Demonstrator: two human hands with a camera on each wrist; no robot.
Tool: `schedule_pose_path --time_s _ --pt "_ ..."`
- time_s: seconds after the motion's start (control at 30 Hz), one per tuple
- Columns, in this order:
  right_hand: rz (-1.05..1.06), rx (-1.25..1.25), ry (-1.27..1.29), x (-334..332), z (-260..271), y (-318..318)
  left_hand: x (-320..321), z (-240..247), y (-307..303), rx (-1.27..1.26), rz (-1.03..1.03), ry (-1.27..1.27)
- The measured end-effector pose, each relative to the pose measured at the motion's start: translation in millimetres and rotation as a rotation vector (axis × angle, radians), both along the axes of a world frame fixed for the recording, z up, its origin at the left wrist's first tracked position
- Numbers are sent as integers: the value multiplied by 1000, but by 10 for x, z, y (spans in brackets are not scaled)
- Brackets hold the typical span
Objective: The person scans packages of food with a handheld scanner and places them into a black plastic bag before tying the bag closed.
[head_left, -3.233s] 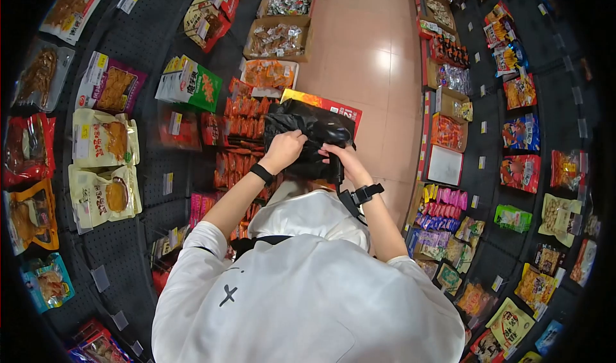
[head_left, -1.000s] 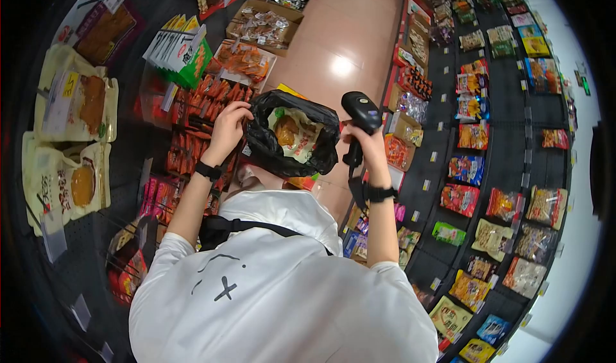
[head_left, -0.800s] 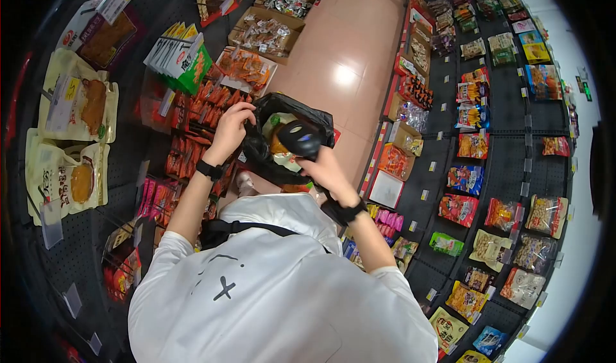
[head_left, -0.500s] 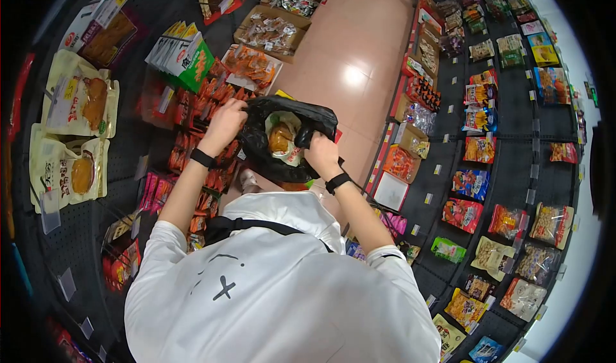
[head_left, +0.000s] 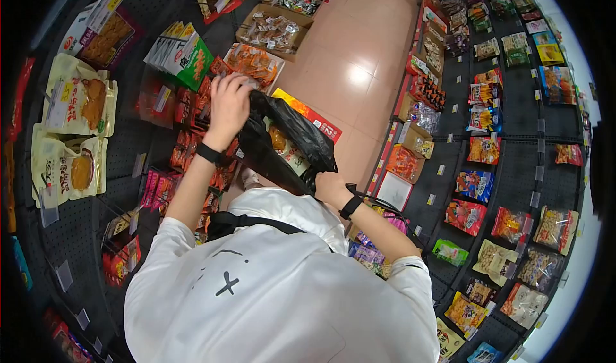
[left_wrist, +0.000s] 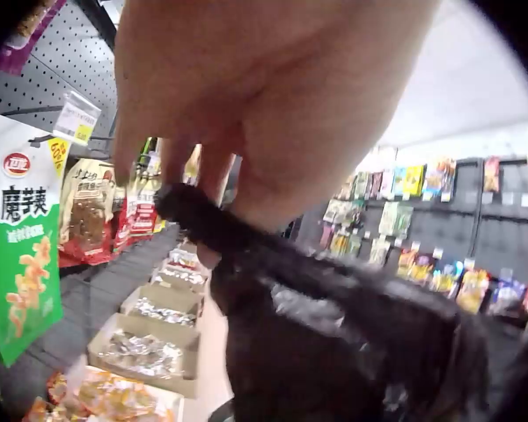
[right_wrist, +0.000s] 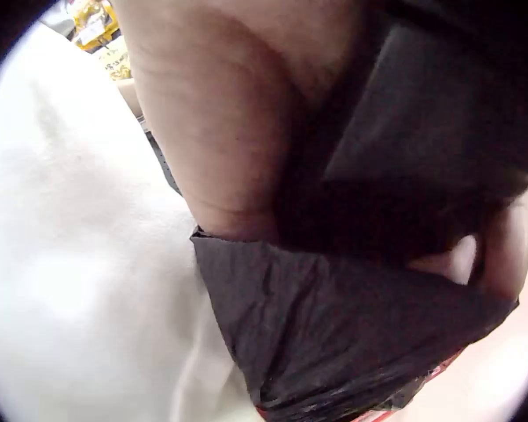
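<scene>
A black plastic bag (head_left: 301, 135) hangs between my hands, its mouth stretched long and narrow. My left hand (head_left: 229, 103) pinches the far left end of the rim; in the left wrist view the rolled edge of the bag (left_wrist: 273, 255) runs out from between the fingers. At the near right corner my right hand (head_left: 332, 188) grips the rim, fingers curled and partly covered by the plastic in the right wrist view. Inside the bag shows a cream food pouch (head_left: 278, 140) with a brown picture. The black handheld scanner seen earlier is hidden now.
Shelves of snack packets line both sides, with cream pouches (head_left: 83, 95) and a green-and-white packet (head_left: 186, 55) at left. Open cartons (head_left: 273, 33) stand along the tiled aisle floor (head_left: 346, 49). A red and yellow box (head_left: 308, 114) lies beyond the bag. Black cables (head_left: 391, 209) trail from the right wrist.
My right hand has lowered the scanner into the bag and shifted to its near right rim. My left hand has moved up and away, narrowing the bag's mouth.
</scene>
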State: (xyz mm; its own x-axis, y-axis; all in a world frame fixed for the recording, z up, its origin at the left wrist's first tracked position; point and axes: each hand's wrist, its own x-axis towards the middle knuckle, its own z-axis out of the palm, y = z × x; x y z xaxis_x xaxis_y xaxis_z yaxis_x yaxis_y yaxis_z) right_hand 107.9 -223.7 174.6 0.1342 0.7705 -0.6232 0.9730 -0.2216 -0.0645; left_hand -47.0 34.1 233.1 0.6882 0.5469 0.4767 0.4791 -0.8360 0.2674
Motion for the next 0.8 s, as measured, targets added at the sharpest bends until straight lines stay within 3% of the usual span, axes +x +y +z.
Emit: schedule_pose_path --time_s 0.03,0.1,0.17,0.23,0.27,0.37,0.5,0.57,0.63,0.73,0.8 --pt "-1 5 24 -9 -23 13 101 110 -133 33 -7 -184" --pt "0 10 29 -9 -88 59 269 123 -448 -42 -196 -252" --pt "-26 -5 35 8 -85 129 379 -102 -739 -179 -332 130" --pt "-25 -17 25 54 -139 176 361 -593 -871 -64 -363 406" --pt "-39 -5 -16 77 -156 199 307 -875 -857 -41 -351 719" --pt "-70 -4 -51 191 -29 344 15 -1216 -662 105 -277 874" --pt "-289 162 -82 466 -10 582 -400 -1058 -483 46 -289 1150" --pt "-464 230 -84 617 -32 660 -632 -1162 -493 81 -280 1147" --pt "-501 237 -78 709 71 682 -741 -1270 -456 -116 -266 1230" --pt "-484 209 -85 737 7 635 -771 -1325 -441 -148 -254 1171" --pt "-351 200 -175 682 -129 553 -677 -1232 -422 -123 -190 1138"
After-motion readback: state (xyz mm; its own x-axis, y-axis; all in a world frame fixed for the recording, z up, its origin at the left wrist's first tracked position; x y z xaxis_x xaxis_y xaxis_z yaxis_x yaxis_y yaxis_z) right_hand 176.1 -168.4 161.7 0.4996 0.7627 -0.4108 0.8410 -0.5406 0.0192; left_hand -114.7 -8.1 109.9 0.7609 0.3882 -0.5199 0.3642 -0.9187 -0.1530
